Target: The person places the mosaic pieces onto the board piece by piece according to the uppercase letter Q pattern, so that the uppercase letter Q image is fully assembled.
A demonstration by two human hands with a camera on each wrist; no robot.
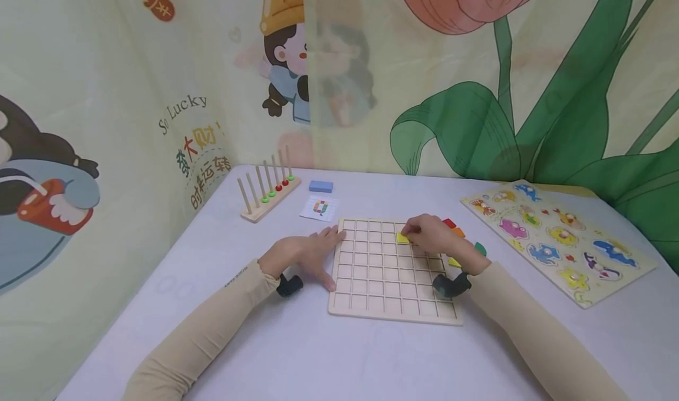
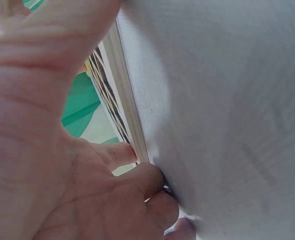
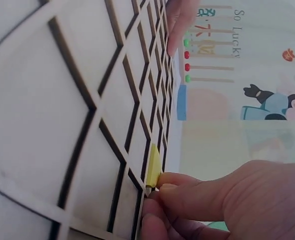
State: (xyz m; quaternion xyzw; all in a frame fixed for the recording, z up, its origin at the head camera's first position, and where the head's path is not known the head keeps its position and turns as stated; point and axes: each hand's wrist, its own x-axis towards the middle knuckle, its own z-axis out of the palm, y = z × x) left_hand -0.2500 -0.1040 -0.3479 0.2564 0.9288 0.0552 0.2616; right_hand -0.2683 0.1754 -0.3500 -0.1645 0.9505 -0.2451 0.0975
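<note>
A wooden grid board [image 1: 372,283] lies flat on the white table. My left hand [image 1: 312,252] rests at its left edge, fingers spread, thumb near the lower left side; the left wrist view shows fingertips against the board's side [image 2: 130,110]. At an upper cell right of the middle, my right hand [image 1: 428,234] pinches a yellow square tile [image 1: 402,238] between thumb and finger. In the right wrist view the yellow tile [image 3: 153,167] sits tilted at the grid ribs; whether it lies fully within a cell I cannot tell.
Right of the board lie red [image 1: 448,223], orange [image 1: 458,232], yellow [image 1: 454,262] and green pieces [image 1: 480,249], partly behind my right arm. A patterned card [image 1: 320,208], blue block [image 1: 320,186] and peg rack [image 1: 272,201] stand at the back left. An animal puzzle board [image 1: 557,242] lies far right.
</note>
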